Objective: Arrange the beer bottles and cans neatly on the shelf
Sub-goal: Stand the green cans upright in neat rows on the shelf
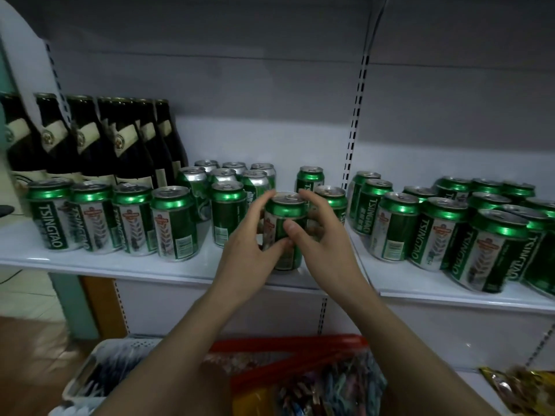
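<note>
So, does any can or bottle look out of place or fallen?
Nothing has fallen or spilled. The cans on the right shelf stand in a loose cluster, not in rows. Both hands, left hand and right hand, hold one can.

Centre: can (pixel 285 232), green with silver lid and white panel bearing a red emblem. Upper left: bottles (pixel 90 139), dark glass with cream neck labels. Shelf (pixel 180 265), white; back panel (pixel 240 85), pale grey. Lower frame: white perforated basket (pixel 99 370) and red basket (pixel 288 345) with multicoloured packets.
</note>
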